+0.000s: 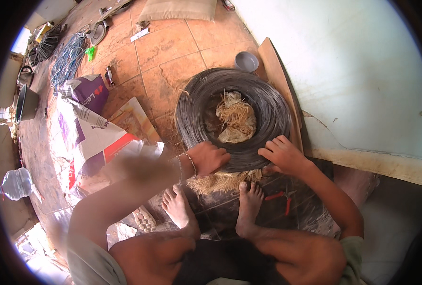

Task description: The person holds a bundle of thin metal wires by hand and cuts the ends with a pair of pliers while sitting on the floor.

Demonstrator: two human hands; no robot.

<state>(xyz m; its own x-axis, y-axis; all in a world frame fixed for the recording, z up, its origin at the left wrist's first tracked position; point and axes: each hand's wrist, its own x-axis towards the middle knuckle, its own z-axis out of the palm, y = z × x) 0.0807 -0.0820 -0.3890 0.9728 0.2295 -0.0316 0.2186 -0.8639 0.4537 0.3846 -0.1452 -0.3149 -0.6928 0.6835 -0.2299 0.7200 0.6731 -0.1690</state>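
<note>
A large coil of dark thin wire (272, 107) lies flat on the tiled floor in front of my bare feet. In its middle sits a bundle of tan fibre and cloth (237, 121). My left hand (208, 158), with a bead bracelet on the wrist, rests on the near left edge of the coil with its fingers curled over the wire. At the near right edge, my right hand (283, 154) presses on the wire, fingers bent. Whether either hand pinches a strand is hidden.
Red-handled pliers (281, 195) lie on the floor by my right foot. A grey bowl (246, 61) and a wooden board (279, 80) stand behind the coil by the wall. Printed sacks (94, 135), blue cord (67, 59) and a plastic bottle (16, 184) lie to the left.
</note>
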